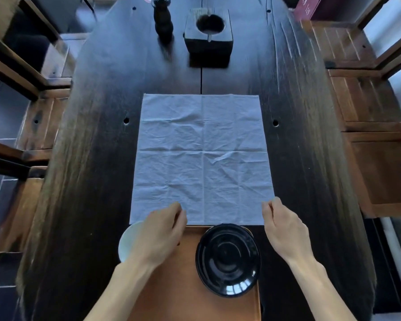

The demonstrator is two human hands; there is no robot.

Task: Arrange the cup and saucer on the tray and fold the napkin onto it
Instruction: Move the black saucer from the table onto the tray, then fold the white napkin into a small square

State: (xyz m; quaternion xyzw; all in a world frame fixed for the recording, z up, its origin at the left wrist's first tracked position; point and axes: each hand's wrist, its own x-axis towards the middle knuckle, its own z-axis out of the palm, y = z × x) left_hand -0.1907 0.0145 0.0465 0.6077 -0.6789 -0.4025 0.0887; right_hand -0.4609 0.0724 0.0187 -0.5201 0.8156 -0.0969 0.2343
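The napkin (203, 156) lies spread flat across the middle of the frame on the dark tabletop (90, 135), its old fold lines showing as a cross; its near edge sits just above the tray (171, 286), which fills the lower centre; the black saucer (228, 259) rests on the tray's right part, and the pale cup (127, 240) stands at the tray's left edge, half hidden by the left wrist (whether it is on the tray or just off it cannot be told). The left hand (160, 235) has its fingers curled down onto the cloth near the lower left corner, seemingly pinching it; the right hand (285, 228) pinches the lower right corner between thumb and forefinger. The step in hand looks to be the first fold; to do it well, both corners should rise together and travel toward the top of the frame, landing square on the far corners so the edges match; the middle crease already in the cloth is a ready guide. Keeping the lift low would stop the fabric from billowing or dragging the far edge askew; a flat palm run along the new fold would set it. The left hand should mind the cup beside it; the candlestick (163, 19) and wooden block (208, 34) at the top stand well apart from the work.
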